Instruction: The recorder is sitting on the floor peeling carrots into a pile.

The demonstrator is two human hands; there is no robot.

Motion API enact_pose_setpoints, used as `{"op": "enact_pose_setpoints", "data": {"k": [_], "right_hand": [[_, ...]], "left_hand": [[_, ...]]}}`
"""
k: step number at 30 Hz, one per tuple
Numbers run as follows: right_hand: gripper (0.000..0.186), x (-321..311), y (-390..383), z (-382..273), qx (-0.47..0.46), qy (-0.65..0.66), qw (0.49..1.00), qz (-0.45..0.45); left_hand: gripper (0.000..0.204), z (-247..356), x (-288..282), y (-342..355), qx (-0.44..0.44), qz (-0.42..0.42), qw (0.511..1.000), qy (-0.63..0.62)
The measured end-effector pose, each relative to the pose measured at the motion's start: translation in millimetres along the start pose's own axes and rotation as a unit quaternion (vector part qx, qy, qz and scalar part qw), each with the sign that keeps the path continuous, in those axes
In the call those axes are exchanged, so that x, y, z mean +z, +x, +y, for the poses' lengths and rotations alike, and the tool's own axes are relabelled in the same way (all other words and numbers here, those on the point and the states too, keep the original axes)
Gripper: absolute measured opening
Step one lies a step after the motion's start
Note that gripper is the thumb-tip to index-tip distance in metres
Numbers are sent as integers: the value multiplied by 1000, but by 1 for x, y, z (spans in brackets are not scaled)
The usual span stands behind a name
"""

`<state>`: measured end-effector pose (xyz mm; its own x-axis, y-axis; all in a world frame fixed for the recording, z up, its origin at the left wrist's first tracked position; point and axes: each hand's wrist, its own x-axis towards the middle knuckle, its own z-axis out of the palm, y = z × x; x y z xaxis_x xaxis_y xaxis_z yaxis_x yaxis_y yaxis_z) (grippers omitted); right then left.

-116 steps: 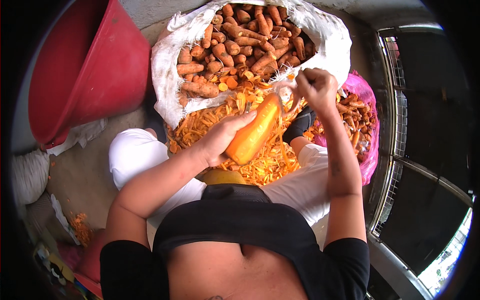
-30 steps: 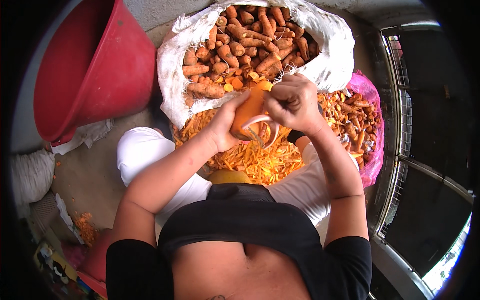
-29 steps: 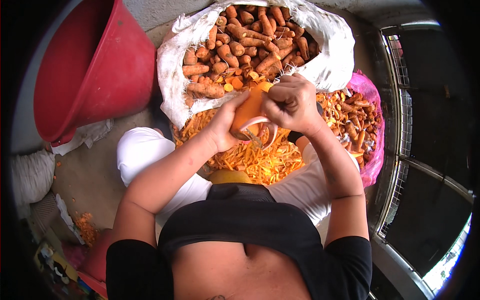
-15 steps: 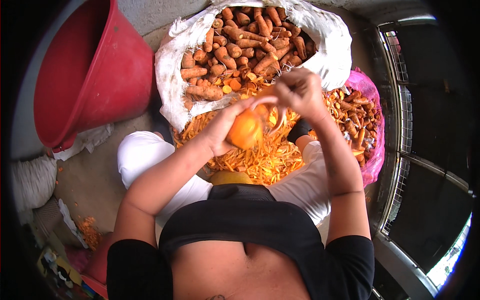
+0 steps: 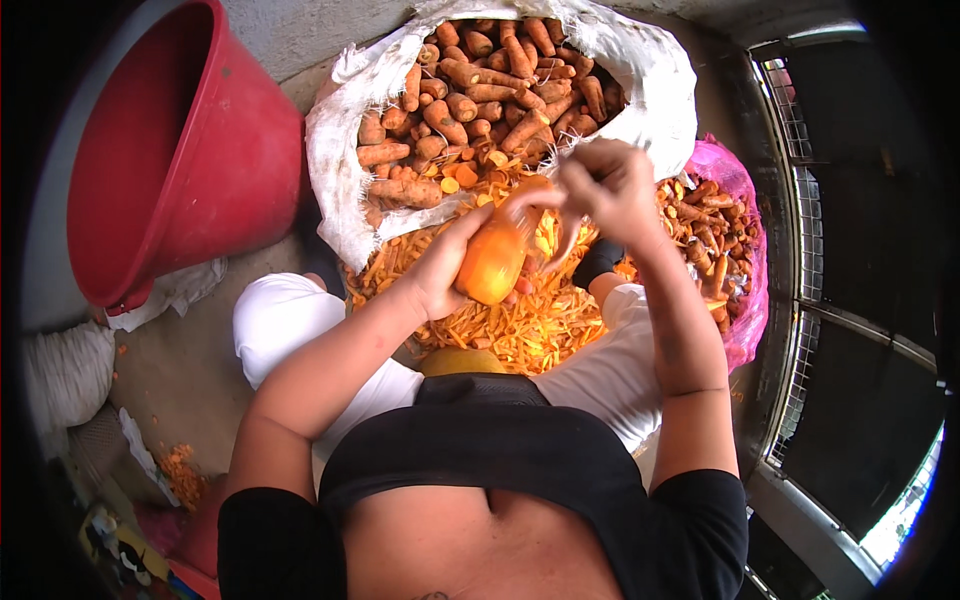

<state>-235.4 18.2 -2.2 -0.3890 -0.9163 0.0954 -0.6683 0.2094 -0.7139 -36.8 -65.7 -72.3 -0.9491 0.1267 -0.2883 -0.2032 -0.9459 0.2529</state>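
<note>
My left hand (image 5: 440,262) is wrapped round a thick, bright orange peeled carrot (image 5: 492,262), held over a heap of carrot peelings (image 5: 530,330) between my legs. At the carrot's far end, the fingers of my right hand (image 5: 612,190) are closed on a pale pinkish peeler (image 5: 535,198). Motion smears this tool and hides just where its blade meets the carrot. Beyond my hands lies a white woven sack (image 5: 655,85), its wide mouth full of unpeeled carrots (image 5: 490,92). A few cut orange slices (image 5: 465,175) rest at the sack's near lip.
A large red tub (image 5: 235,150) stands tilted at the left. On the right, a pink bag (image 5: 750,310) holds small carrots and scraps. Farther right runs a dark-panelled metal frame (image 5: 810,235). A white sack (image 5: 70,370) and some orange scraps (image 5: 182,478) are at the lower left.
The carrot in my left hand has tipped a little more upright. My right hand, with the peeler, has shifted slightly and stays near the carrot's far end.
</note>
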Motion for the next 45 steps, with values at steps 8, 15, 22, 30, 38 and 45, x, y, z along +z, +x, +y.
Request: {"op": "enact_pose_setpoints", "data": {"k": [8, 15, 22, 30, 38, 45], "right_hand": [[17, 25, -9, -18, -184, -131, 974, 8], [21, -30, 17, 60, 90, -251, 963, 26], [28, -41, 14, 51, 151, -216, 961, 88], [14, 9, -30, -29, -233, -128, 963, 30], [15, 15, -27, -17, -234, -143, 961, 45], [25, -34, 15, 65, 140, -214, 965, 53]], "left_hand": [[40, -2, 16, 1, 45, 117, 992, 19], [46, -5, 20, -15, -12, 106, 986, 131], [50, -3, 20, -19, -14, 118, 986, 114], [49, -12, 9, -4, 20, 118, 991, 53], [49, -11, 18, -1, 43, 132, 989, 53], [50, -8, 27, -19, -2, 77, 980, 184]]}}
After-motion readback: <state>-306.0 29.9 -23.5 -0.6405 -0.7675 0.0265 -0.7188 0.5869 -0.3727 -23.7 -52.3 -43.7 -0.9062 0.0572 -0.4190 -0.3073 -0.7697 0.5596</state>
